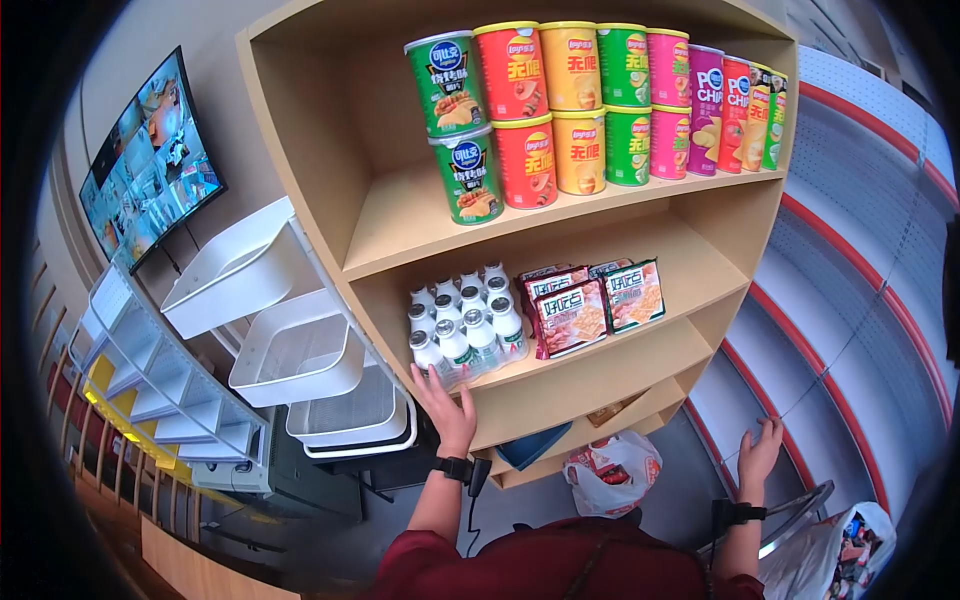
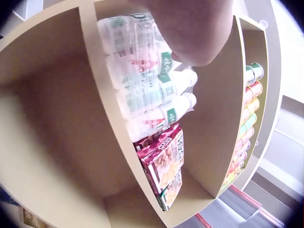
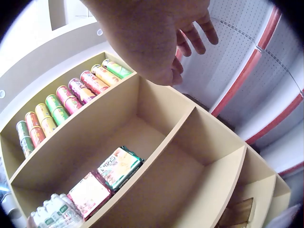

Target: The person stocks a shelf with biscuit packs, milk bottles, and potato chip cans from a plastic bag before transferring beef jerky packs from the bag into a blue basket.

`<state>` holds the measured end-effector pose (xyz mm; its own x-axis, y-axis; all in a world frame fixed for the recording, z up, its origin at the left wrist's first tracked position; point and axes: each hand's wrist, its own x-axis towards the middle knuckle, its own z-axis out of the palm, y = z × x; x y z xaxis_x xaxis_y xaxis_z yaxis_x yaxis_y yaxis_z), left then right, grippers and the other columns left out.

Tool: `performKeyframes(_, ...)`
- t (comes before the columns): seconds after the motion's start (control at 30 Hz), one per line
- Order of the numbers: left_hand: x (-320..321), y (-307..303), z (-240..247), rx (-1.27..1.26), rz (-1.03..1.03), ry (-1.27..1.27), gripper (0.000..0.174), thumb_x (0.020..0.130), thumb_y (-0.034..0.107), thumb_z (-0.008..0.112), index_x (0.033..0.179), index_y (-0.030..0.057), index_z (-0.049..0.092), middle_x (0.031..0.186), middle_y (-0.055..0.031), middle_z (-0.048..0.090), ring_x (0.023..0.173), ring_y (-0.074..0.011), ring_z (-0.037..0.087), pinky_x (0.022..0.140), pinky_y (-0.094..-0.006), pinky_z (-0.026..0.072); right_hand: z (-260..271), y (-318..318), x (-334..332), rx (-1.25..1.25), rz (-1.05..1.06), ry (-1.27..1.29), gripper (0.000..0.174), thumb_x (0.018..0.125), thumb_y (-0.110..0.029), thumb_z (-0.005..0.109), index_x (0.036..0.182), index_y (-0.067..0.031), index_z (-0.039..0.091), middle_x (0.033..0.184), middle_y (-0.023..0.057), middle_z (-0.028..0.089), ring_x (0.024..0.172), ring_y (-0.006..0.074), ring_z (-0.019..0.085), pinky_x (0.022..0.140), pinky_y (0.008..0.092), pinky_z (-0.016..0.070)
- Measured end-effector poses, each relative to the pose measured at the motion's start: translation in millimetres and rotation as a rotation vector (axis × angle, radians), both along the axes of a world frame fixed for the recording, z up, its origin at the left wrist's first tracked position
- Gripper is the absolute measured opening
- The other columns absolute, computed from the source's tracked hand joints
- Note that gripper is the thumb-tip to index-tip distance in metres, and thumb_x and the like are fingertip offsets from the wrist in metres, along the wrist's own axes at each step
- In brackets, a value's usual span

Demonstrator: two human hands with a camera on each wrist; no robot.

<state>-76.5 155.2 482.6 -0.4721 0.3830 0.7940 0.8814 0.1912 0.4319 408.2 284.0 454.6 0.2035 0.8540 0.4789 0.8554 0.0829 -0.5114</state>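
A plastic-wrapped pack of white bottles (image 1: 480,335) stands on the middle shelf of the wooden unit, at its left end. My left hand (image 1: 447,412) is at the pack's front lower edge, fingers extended up against the wrap. In the left wrist view the heel of that hand (image 2: 194,28) covers part of the bottles (image 2: 147,95). Right beside the pack stand red biscuit packets (image 1: 572,318) and green ones (image 1: 635,295). My right hand (image 1: 760,455) hangs in the air to the right of the unit, its fingers loosely bent and holding nothing.
Two-high chip canisters (image 1: 527,165) line the upper shelf (image 1: 390,215). White baskets (image 1: 300,350) stand to the left, red-edged white shelves (image 1: 850,250) to the right. Plastic bags with goods (image 1: 612,475) sit on the floor, one more (image 1: 860,550) at lower right.
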Motion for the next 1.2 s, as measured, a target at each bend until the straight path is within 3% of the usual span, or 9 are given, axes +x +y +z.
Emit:
performKeyframes(0.23, -1, 3, 51, 0.117, -0.052, 0.184, 0.062, 0.077, 0.006, 0.061, 0.131, -0.0021, 0.031, 0.139, -0.0303, 0.023, 0.127, -0.0465, 0.028, 0.104, -0.0494, 0.0251, 1, -6, -11, 0.005, -0.014, 0.027, 0.026, 0.074, -0.005, 0.060, 0.100, -0.0025, 0.056, 0.120, 0.0186, 0.049, 0.110, 0.0351, 0.048, 0.093, 0.0404, 0.0391)
performKeyframes(0.4, 6, 21, 152, 0.337, -0.129, 0.471, 0.061, 0.075, 0.005, 0.062, 0.130, -0.0016, 0.034, 0.137, -0.0295, 0.026, 0.127, -0.0436, 0.030, 0.103, -0.0476, 0.0278, -9, -1, -2, 0.011, -0.014, 0.025, 0.026, 0.073, -0.003, 0.061, 0.099, -0.0023, 0.056, 0.119, 0.0182, 0.049, 0.110, 0.0348, 0.048, 0.092, 0.0401, 0.0398)
performKeyframes(0.57, 5, 66, 256, 0.427, -0.130, 0.456, 0.064, 0.080, 0.010, 0.061, 0.135, 0.0023, 0.031, 0.140, -0.0228, 0.028, 0.128, -0.0381, 0.031, 0.104, -0.0449, 0.0271, -18, 4, 5, 0.007, -0.035, 0.048, 0.026, 0.075, -0.005, 0.061, 0.100, -0.0045, 0.055, 0.121, 0.0167, 0.047, 0.113, 0.0356, 0.046, 0.094, 0.0401, 0.0395)
performKeyframes(0.63, -5, 89, 277, 0.442, -0.280, 0.242, 0.070, 0.084, 0.020, 0.062, 0.139, 0.0028, 0.024, 0.142, -0.0212, 0.026, 0.129, -0.0350, 0.031, 0.103, -0.0431, 0.0291, -29, 6, 13, 0.013, -0.050, 0.042, 0.026, 0.075, -0.005, 0.062, 0.100, -0.0046, 0.055, 0.121, 0.0164, 0.047, 0.113, 0.0354, 0.047, 0.093, 0.0401, 0.0400)
performKeyframes(0.67, -7, 97, 284, 0.443, -0.293, 0.242, 0.070, 0.084, 0.020, 0.062, 0.139, 0.0028, 0.024, 0.142, -0.0212, 0.026, 0.129, -0.0350, 0.031, 0.103, -0.0431, 0.0291, -33, 7, 17, 0.017, -0.062, 0.037, 0.027, 0.075, -0.006, 0.062, 0.101, -0.0047, 0.055, 0.121, 0.0161, 0.047, 0.112, 0.0352, 0.047, 0.092, 0.0401, 0.0404)
performKeyframes(0.73, -8, 112, 293, 0.429, -0.410, -0.005, 0.083, 0.082, 0.027, 0.067, 0.142, 0.0018, 0.016, 0.143, -0.0222, 0.022, 0.128, -0.0356, 0.032, 0.104, -0.0390, 0.0297, -35, 5, 21, 0.023, -0.069, 0.059, 0.028, 0.072, -0.005, 0.063, 0.099, -0.0043, 0.056, 0.119, 0.0173, 0.049, 0.110, 0.0354, 0.048, 0.092, 0.0404, 0.0402)
performKeyframes(0.8, -14, 126, 288, 0.425, -0.501, -0.035, 0.086, 0.081, 0.027, 0.067, 0.143, 0.0028, 0.012, 0.144, -0.0225, 0.023, 0.128, -0.0337, 0.033, 0.104, -0.0389, 0.0294, -38, 3, 27, 0.027, -0.090, 0.082, 0.029, 0.070, -0.004, 0.064, 0.098, -0.0039, 0.056, 0.116, 0.0185, 0.050, 0.107, 0.0356, 0.049, 0.091, 0.0407, 0.0401)
performKeyframes(0.93, -8, 129, 284, 0.318, -0.407, 0.131, 0.083, 0.081, 0.019, 0.066, 0.143, 0.0017, 0.013, 0.140, -0.0225, 0.030, 0.126, -0.0301, 0.036, 0.104, -0.0354, 0.0285, -40, 4, 35, 0.006, -0.134, 0.094, 0.030, 0.069, -0.004, 0.064, 0.099, -0.0034, 0.057, 0.116, 0.0188, 0.050, 0.106, 0.0353, 0.049, 0.091, 0.0411, 0.0402)
performKeyframes(1.2, -3, 126, 284, 0.293, -0.444, 0.050, 0.080, 0.082, 0.012, 0.065, 0.143, 0.0049, 0.015, 0.140, -0.0181, 0.032, 0.122, -0.0238, 0.040, 0.100, -0.0332, 0.0324, -46, 18, 38, -0.037, -0.145, 0.111, 0.025, 0.073, -0.005, 0.063, 0.097, -0.0041, 0.057, 0.115, 0.0167, 0.051, 0.105, 0.0346, 0.051, 0.089, 0.0397, 0.0424)
